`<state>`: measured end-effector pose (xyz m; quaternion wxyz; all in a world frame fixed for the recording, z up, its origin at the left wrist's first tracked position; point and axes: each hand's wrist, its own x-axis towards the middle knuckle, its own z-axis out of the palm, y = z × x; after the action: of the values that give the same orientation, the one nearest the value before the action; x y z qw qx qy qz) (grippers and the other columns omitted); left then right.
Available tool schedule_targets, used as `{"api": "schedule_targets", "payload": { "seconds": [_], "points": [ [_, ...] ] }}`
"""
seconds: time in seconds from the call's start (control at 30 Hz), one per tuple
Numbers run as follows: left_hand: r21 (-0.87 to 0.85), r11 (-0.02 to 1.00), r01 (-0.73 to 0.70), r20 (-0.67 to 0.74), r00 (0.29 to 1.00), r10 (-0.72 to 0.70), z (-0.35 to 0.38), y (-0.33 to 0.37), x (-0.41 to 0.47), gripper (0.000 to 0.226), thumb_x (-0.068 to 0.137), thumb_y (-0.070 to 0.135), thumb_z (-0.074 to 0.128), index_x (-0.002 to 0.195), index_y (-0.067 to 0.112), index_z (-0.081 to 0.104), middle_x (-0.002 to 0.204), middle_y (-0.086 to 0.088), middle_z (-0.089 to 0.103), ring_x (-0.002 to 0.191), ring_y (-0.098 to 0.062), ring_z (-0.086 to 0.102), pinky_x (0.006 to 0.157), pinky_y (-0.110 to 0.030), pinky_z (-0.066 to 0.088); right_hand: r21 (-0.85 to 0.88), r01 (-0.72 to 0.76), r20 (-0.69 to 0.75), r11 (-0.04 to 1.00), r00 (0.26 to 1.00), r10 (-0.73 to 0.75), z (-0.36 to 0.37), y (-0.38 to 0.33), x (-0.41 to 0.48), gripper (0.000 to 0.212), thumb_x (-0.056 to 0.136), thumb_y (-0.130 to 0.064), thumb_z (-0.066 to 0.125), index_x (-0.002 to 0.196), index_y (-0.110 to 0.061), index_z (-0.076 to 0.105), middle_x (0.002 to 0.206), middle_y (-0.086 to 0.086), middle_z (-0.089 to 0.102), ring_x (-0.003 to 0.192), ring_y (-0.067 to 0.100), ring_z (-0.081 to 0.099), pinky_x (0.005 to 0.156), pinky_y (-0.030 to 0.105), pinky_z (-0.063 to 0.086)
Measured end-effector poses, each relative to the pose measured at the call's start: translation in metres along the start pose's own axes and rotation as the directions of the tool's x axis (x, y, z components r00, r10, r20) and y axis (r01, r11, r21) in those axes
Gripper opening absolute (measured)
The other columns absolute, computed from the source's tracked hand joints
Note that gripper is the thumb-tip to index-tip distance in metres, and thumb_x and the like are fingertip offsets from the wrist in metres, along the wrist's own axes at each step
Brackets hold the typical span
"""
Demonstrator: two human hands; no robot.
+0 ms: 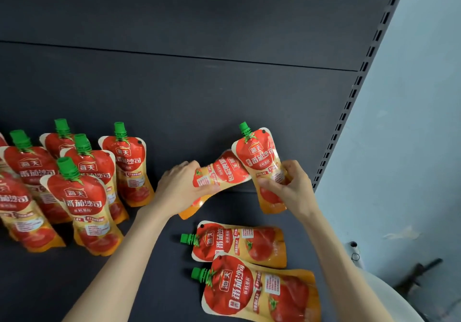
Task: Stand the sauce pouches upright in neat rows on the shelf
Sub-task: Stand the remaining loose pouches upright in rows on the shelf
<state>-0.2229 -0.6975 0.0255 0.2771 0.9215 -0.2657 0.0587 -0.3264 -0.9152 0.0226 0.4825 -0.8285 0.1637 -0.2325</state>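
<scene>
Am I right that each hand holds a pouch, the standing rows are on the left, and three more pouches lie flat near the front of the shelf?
Not quite: the head view shows two flat pouches, one and another, not three. The rest holds: the left hand and right hand each hold a pouch, and the standing rows are on the left.
</scene>
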Motion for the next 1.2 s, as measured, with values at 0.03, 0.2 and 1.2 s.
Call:
{"api": "schedule_targets", "payload": {
  "seconds": [0.03, 0.2, 1.2],
  "points": [
    [-0.073, 0.997, 0.014, 0.002, 1.000, -0.014, -0.003, 0.005, -0.004, 0.048, 0.076, 0.058, 0.063, 0.093, 0.015, 0.049, 0.093, 0.004, 0.059, 0.084, -0.015, 0.061, 0.073, -0.033, 0.050, 0.044, -0.004, 0.012, 0.999, 1.000, 0.003, -0.001, -0.004, -0.002, 0.043, 0.076, -0.032, 0.075, 0.106, -0.016, 0.049, 0.094, -0.009, 0.061, 0.084, 0.010, 0.063, 0.065, 0.023, 0.051],
    [-0.554, 0.823, 0.124, -0.001, 0.989, -0.150, -0.013, 0.030, -0.040, 0.043, 0.077, 0.053, 0.060, 0.098, 0.017, 0.048, 0.094, 0.007, 0.061, 0.085, -0.007, 0.062, 0.060, -0.016, 0.047, 0.311, -0.103, 0.145, 0.945, 0.988, 0.060, 0.002, -0.030, -0.027, 0.026, 0.089, -0.035, 0.058, 0.110, -0.022, 0.050, 0.102, -0.005, 0.064, 0.087, 0.009, 0.065, 0.063, 0.020, 0.050],
    [-0.822, 0.569, -0.025, -0.161, 0.968, -0.190, -0.135, -0.167, -0.214, 0.019, 0.081, 0.023, 0.069, 0.096, 0.018, 0.058, 0.100, 0.006, 0.069, 0.093, -0.004, 0.066, 0.071, -0.019, 0.055, 0.470, 0.006, 0.034, 0.882, 0.999, -0.025, 0.222, -0.149, -0.214, 0.024, 0.084, -0.010, 0.067, 0.103, -0.012, 0.053, 0.095, 0.001, 0.072, 0.079, 0.013, 0.068, 0.067, 0.020, 0.053]
  ]
}}
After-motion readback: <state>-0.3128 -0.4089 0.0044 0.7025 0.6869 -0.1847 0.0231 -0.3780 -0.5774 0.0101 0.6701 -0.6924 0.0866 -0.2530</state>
